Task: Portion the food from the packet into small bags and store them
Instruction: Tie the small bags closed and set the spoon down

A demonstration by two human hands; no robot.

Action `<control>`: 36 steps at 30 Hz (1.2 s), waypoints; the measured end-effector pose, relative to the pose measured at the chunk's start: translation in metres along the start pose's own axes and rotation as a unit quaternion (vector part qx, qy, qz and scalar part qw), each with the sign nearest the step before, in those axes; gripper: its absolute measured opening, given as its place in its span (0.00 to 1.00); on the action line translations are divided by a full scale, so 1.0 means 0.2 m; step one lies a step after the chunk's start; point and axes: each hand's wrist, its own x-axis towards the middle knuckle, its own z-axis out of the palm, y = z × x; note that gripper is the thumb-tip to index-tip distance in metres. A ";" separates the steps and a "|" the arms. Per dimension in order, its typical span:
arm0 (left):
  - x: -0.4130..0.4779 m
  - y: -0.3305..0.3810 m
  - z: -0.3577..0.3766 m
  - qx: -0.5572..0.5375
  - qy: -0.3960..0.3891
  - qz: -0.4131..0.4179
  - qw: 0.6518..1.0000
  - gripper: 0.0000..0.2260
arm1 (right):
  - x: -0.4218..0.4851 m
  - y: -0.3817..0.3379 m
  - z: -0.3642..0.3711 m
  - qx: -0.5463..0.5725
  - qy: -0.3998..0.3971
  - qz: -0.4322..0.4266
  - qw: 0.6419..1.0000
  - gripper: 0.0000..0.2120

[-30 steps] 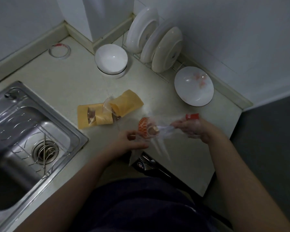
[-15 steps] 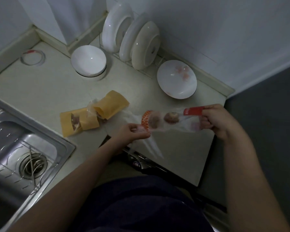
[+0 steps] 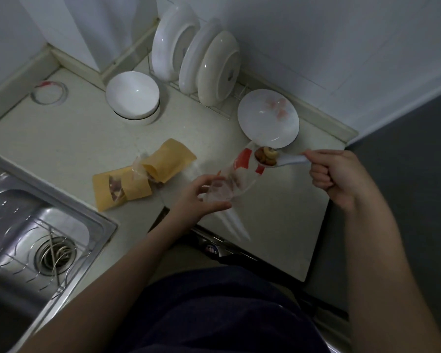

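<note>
Over the table (image 3: 87,138) your left hand (image 3: 201,197) grips the small bag (image 3: 236,171), its mouth angled toward the loaded spoon (image 3: 285,160) pinched in your right hand (image 3: 341,177).

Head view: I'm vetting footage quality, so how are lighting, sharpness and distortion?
Head view is dim and flat; head view shows the bag in the left hand smeared into soft streaks; head view glints on bowl and sink; head view bows edges near corners.

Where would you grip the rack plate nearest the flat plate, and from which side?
Pinch the plate by its upper rim, from above: it stands on edge in the wire rack, a neighbour close beside it, so its top edge is freest.
</note>
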 end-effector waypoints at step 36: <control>-0.06 0.03 -0.04 0.001 0.121 0.044 0.992 0.25 | -0.26 -0.21 0.24 -0.419 0.098 -0.409 0.805 0.07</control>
